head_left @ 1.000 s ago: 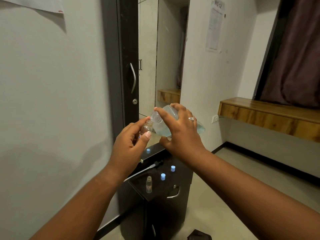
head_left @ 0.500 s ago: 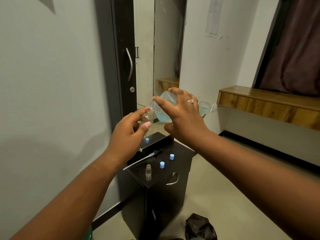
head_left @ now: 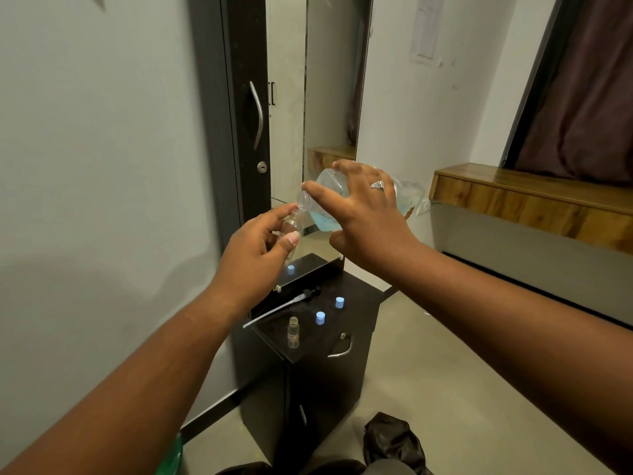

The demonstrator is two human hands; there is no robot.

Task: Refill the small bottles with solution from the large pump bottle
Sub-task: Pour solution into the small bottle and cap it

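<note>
My right hand (head_left: 368, 217) grips the large clear bottle (head_left: 325, 214) of blue solution, tipped on its side with its open threaded mouth pointing left. My left hand (head_left: 253, 255) pinches a small clear bottle (head_left: 292, 228) just under that mouth. Below, on the black cabinet top (head_left: 359, 303), stands another small bottle (head_left: 293, 332) with no cap. The pump head with its long tube (head_left: 284, 305) lies there too, beside two blue caps (head_left: 320, 317) (head_left: 339, 302). A third blue cap (head_left: 290, 269) sits further back.
The black cabinet (head_left: 318, 382) stands against a tall dark door with a metal handle (head_left: 257, 114). A wooden ledge (head_left: 531, 197) runs along the right wall. A dark bag (head_left: 394, 440) lies on the floor at the cabinet's foot.
Both hands and the two bottles have stayed together, mouth to mouth. The view has tilted down, showing more of the cabinet and the floor bag.
</note>
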